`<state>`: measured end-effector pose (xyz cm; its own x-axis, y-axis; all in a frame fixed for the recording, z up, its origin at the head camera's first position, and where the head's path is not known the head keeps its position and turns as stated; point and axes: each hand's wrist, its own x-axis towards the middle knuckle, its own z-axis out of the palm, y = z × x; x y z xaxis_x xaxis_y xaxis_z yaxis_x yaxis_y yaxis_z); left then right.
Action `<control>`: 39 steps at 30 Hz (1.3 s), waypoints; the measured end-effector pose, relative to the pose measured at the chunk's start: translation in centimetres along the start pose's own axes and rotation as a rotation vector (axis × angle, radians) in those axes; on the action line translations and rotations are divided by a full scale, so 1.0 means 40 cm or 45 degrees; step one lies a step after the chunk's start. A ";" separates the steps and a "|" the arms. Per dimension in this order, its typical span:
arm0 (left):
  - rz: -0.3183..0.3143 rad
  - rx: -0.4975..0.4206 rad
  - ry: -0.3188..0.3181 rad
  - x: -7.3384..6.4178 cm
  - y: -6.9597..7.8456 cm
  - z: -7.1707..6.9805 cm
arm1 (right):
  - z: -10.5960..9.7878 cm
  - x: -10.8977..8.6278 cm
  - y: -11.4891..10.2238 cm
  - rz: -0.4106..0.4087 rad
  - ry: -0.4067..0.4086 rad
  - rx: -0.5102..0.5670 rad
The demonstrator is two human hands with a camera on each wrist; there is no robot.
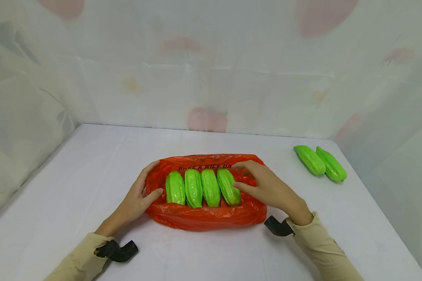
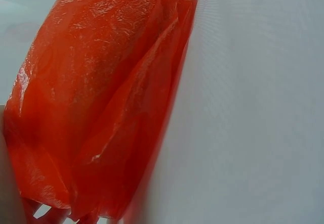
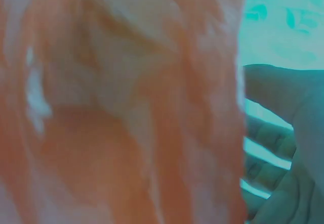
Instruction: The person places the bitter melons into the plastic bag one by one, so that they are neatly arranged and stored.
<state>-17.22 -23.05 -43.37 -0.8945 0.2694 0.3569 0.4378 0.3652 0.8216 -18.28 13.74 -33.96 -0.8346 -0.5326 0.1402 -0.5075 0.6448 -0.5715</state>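
A red plastic bag lies wide-mouthed on the table, with black lettering along its far inner side. Several glossy green, ribbed, gourd-like vegetables sit side by side in it. My left hand holds the bag's left edge, thumb inside the mouth and fingers around the outer side. Over the bag's right side, my right hand has its thumb and fingers spread, the thumb tip right at the rightmost green vegetable. In the right wrist view, the bag's blurred plastic hides part of the right hand's fingers.
Two more green vegetables lie next to each other at the table's far right. The white-covered table ends at a patterned cloth backdrop, with cloth on both sides. A black wrist mount sticks out from the left sleeve, another from the right.
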 end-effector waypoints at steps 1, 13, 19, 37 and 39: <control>0.000 0.001 0.000 0.000 0.000 0.000 | -0.004 0.000 0.002 -0.016 0.005 -0.006; -0.003 -0.011 -0.001 0.002 0.004 0.000 | -0.066 -0.016 0.022 -0.033 0.149 -0.007; -0.007 -0.005 -0.004 0.003 0.003 0.000 | -0.082 -0.018 0.036 -0.099 0.249 -0.020; 0.014 0.007 0.005 -0.001 -0.002 -0.001 | -0.126 -0.023 0.109 -0.057 0.411 -0.086; 0.015 0.007 0.006 -0.001 -0.002 -0.001 | -0.130 -0.023 0.120 -0.051 0.434 -0.084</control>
<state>-17.22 -23.12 -43.44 -0.8897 0.2695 0.3685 0.4487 0.3671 0.8148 -21.05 20.17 -32.63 -0.8315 -0.3516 0.4301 -0.5448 0.6671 -0.5081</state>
